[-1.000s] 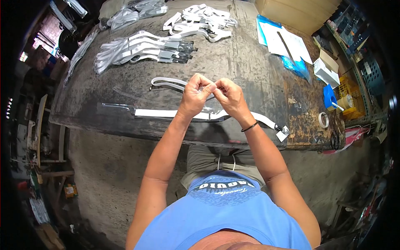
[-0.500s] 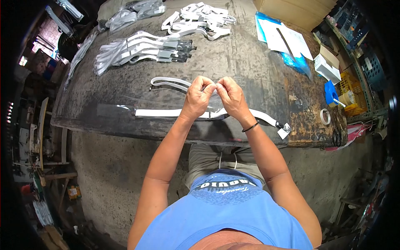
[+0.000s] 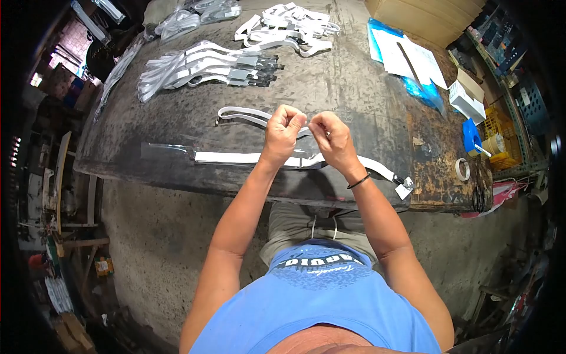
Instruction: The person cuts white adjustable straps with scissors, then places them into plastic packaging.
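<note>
My left hand and my right hand are raised over the table, close together with a small gap between their fingertips. Each is closed in a pinch; whatever lies between the fingers is too small or hidden to name. Behind my left hand runs a looped white strap, its right part partly hidden by the hands. Nearer the table's front edge a long white strap lies stretched out below both hands, with a black fitting and a white tag at its right end. Clear plastic shows at its left end.
Bagged white straps lie in a row at back left, with a loose pile of white straps behind. Papers, an open white box, a blue tape dispenser and a tape roll are at right.
My fingertips, touching or nearly so before, are now slightly apart. My right hand has turned and moved a little right and down. The whole view has shifted slightly.
</note>
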A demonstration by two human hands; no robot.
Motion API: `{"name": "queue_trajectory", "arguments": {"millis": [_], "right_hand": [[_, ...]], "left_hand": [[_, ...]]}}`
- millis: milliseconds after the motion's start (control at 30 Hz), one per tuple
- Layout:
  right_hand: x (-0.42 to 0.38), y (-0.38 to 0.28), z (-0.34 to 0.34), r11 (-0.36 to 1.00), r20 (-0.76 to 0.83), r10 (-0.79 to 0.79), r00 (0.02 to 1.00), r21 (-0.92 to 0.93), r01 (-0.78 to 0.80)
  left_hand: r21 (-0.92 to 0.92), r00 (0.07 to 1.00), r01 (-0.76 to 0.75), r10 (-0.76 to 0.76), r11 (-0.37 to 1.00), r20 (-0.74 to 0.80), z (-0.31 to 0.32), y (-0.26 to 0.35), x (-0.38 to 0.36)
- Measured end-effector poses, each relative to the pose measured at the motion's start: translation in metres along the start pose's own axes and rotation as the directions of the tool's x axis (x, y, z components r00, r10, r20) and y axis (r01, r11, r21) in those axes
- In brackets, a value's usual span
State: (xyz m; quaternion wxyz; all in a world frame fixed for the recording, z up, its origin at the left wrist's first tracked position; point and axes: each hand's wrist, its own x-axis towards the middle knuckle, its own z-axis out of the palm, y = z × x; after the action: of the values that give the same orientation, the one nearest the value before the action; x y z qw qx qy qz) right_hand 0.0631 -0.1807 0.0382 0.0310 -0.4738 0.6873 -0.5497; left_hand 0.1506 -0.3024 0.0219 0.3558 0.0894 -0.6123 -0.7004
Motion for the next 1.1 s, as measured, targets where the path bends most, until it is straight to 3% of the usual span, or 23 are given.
{"name": "queue_trajectory", "arguments": {"millis": [33,133,167,200,267,300,333,400,533,600,633,667,733,767,933,967,1033,1100], "right_hand": [[0.002,-0.003,-0.001,0.994,-0.008,0.094,0.996,0.05,-0.093],[0.003,-0.016,-0.005,0.999,0.077,0.036,0.996,-0.026,-0.034],[0.002,-0.018,-0.003,0.999,0.076,0.047,0.996,-0.017,-0.046],[0.002,-0.017,-0.003,0.999,0.071,0.043,0.997,-0.022,-0.041],[0.001,-0.009,-0.001,0.995,-0.077,0.089,0.993,0.042,-0.086],[0.0,-0.002,-0.001,0.986,-0.077,0.151,0.985,0.081,-0.145],[0.001,0.0,-0.001,0.987,-0.081,0.15,0.985,0.077,-0.144],[0.0,0.002,-0.003,0.933,-0.025,0.261,0.965,0.263,-0.246],[0.002,0.001,-0.021,0.936,0.102,0.332,0.938,0.088,-0.341],[0.005,0.001,-0.022,0.92,0.046,0.183,0.982,0.344,-0.187],[0.007,0.0,-0.023,0.955,-0.033,0.088,0.996,0.288,-0.075],[0.01,-0.001,-0.027,0.955,-0.034,0.09,0.995,0.286,-0.076],[0.013,-0.005,-0.039,1.0,0.066,-0.019,0.998,0.007,0.018],[0.015,-0.014,-0.041,0.999,0.054,0.006,0.999,-0.051,-0.003],[0.016,-0.012,-0.04,0.997,0.048,0.064,0.997,-0.039,-0.062],[0.016,-0.011,-0.039,0.996,0.045,0.091,0.995,-0.022,-0.09],[0.017,-0.007,-0.039,0.995,0.061,0.093,0.994,0.02,-0.095],[0.016,-0.007,-0.041,0.993,0.08,0.096,0.992,0.064,-0.102]], "left_hand": [[0.046,0.998,0.048,-0.05,0.998,0.049,0.0,0.008,-0.005],[-0.026,0.999,0.033,-0.033,0.999,-0.002,-0.007,0.004,-0.005],[-0.014,0.996,-0.087,0.087,0.996,0.016,-0.013,0.001,0.0],[-0.018,0.995,-0.092,0.093,0.996,0.021,-0.012,-0.003,0.001],[0.049,0.992,-0.12,0.122,0.992,-0.035,0.0,0.008,-0.002],[0.208,0.995,-0.104,0.102,0.973,0.022,0.002,0.015,-0.006],[0.204,0.994,-0.107,0.104,0.973,0.025,0.002,0.011,-0.006],[0.104,0.988,0.088,-0.1,0.991,0.117,-0.001,0.0,-0.009],[0.162,0.983,0.059,-0.086,0.985,0.165,0.0,-0.001,-0.005],[0.218,0.98,0.063,-0.102,0.974,0.173,0.002,0.005,-0.005],[0.279,0.977,0.065,-0.118,0.958,0.178,0.003,0.01,-0.005],[0.278,0.977,0.065,-0.119,0.958,0.18,0.003,0.009,-0.005],[0.358,0.968,0.06,-0.142,0.932,0.207,0.003,0.009,-0.003],[0.357,0.968,0.061,-0.143,0.932,0.208,0.003,0.012,-0.002],[0.46,0.955,0.014,-0.148,0.888,0.258,0.003,0.017,0.001],[0.461,0.955,0.014,-0.148,0.888,0.257,0.004,0.016,0.0],[0.077,0.951,0.123,-0.14,0.989,0.275,0.007,0.011,0.0],[0.026,0.945,0.149,-0.15,0.988,0.292,0.005,0.01,0.001]]}}
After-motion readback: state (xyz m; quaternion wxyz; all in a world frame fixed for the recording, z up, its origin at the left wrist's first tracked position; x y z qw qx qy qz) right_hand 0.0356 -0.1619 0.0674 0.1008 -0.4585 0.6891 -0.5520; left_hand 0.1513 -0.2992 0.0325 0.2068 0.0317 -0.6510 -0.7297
